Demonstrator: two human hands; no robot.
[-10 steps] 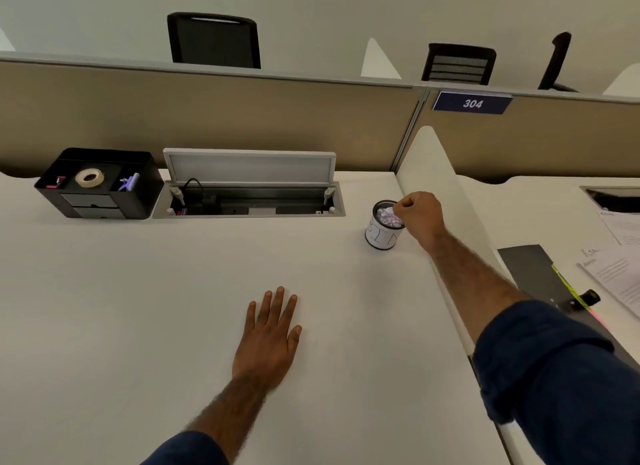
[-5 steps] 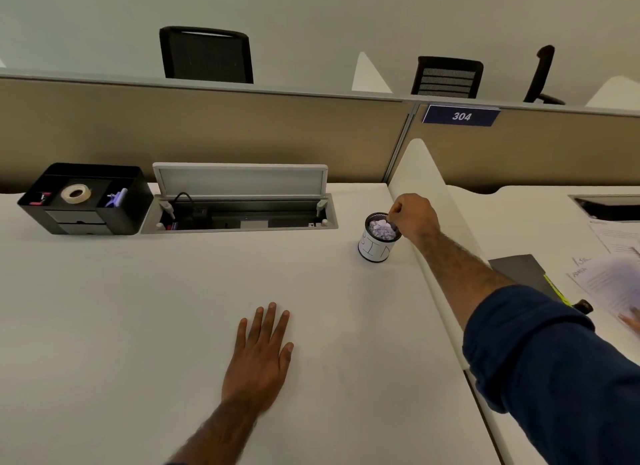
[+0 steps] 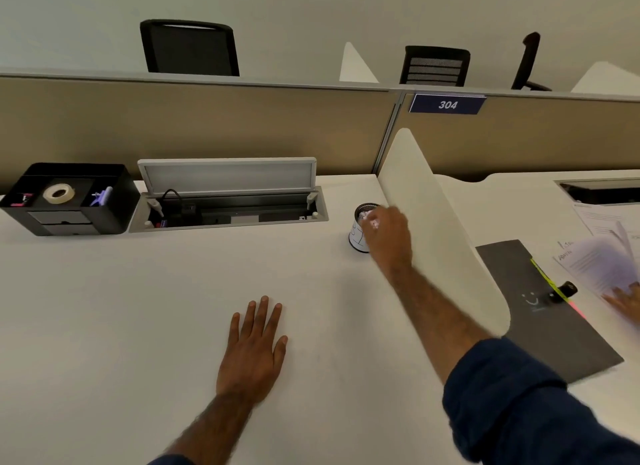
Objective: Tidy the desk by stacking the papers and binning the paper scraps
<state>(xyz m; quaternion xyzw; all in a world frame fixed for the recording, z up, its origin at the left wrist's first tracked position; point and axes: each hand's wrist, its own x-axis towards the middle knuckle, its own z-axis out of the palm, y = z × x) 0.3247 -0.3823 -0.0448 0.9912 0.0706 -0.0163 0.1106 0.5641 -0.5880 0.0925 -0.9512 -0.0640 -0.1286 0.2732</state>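
A small round bin with a white label stands on the white desk near the low divider. Crumpled paper scraps show at its rim. My right hand is curled over the bin's right side, blurred, with a whitish scrap pinched in its fingertips. My left hand lies flat on the desk with fingers spread and holds nothing. Loose papers lie on the neighbouring desk to the right.
A white divider separates the two desks. A black organiser with a tape roll and an open cable tray sit at the back. On the right desk lie a grey folder and another person's hand on papers.
My right hand has dropped from above the bin's rim onto its right side. My left hand has stayed flat. Another person's hand has come in at the right edge, moving papers.
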